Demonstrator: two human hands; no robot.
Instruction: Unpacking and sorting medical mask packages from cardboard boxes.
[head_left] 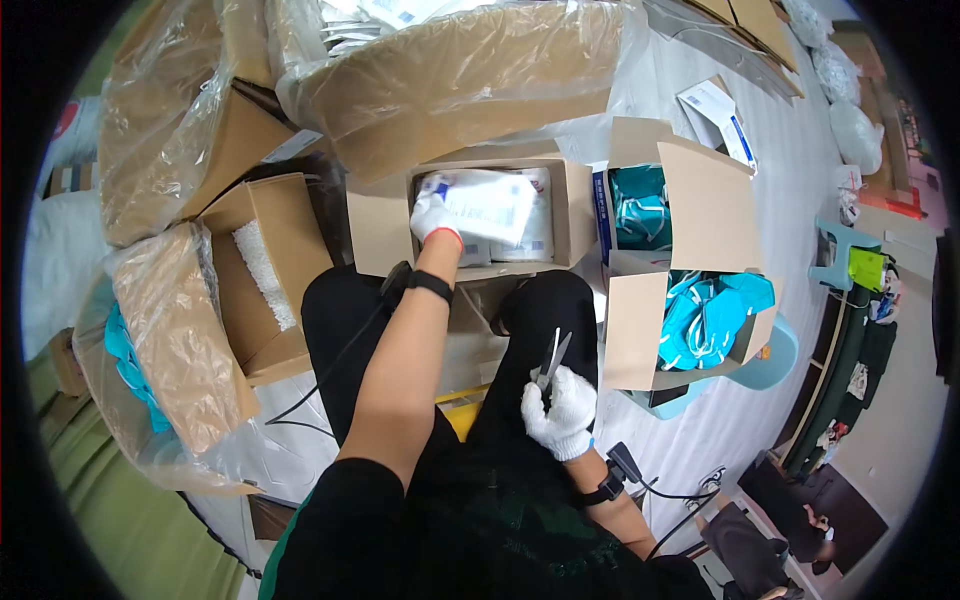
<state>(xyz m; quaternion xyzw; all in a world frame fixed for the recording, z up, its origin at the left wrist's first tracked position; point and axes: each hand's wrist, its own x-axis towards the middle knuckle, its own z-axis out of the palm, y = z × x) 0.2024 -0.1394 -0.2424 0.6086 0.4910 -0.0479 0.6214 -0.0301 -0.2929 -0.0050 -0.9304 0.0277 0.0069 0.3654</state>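
My left hand, in a white glove with a red cuff, is closed on the left end of a white plastic packet. That packet, partly blurred, is over an open cardboard box in front of my knees. Beneath it, more white packets lie inside the box. Above my right thigh, my right hand, also in a white glove, is closed around a pair of scissors. The blades point away from me and stand slightly apart; the handles are mostly hidden in the glove.
Cardboard boxes with teal face masks and more teal masks stand at the right. Large plastic-lined cartons rise at the far side. At the left are an open carton and a plastic-wrapped one. Cables trail from both wrists.
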